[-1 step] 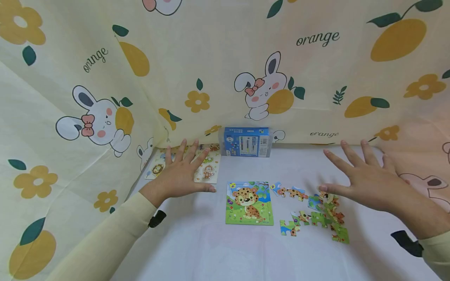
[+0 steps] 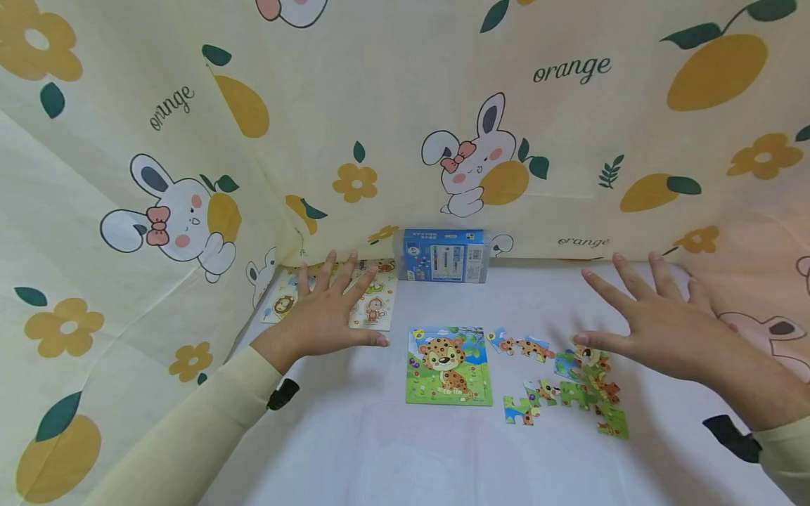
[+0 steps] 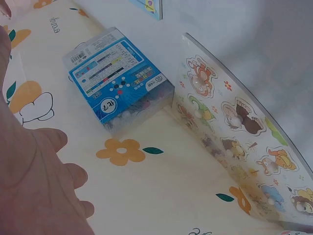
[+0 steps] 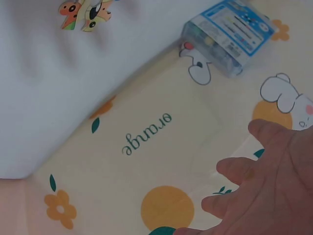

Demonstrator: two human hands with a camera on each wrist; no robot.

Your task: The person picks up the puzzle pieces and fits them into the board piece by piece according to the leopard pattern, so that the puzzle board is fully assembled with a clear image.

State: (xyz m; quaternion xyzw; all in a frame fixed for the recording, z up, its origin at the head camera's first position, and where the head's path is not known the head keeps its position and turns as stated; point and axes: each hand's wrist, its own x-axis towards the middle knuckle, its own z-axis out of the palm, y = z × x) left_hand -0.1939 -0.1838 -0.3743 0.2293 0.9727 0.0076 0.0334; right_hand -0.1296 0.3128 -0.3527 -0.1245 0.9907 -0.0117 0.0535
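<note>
From my head, I see my left hand (image 2: pixel 323 320) spread wide, holding nothing, overlapping the animal board (image 2: pixel 376 313) in this view. My right hand (image 2: pixel 671 334) is just as wide and bare, its thumb tip over the puzzle pieces (image 2: pixel 574 395); I cannot tell if it touches them. They lie on the white tabletop (image 2: pixel 342 450), right of the leopard board (image 2: pixel 448 365). At my left wrist, my fingers are apart from the blue box (image 3: pixel 120 76) beside the animal board. At my right wrist, they fan out over the patterned cloth (image 4: pixel 122 186), a few pieces at the top edge.
</note>
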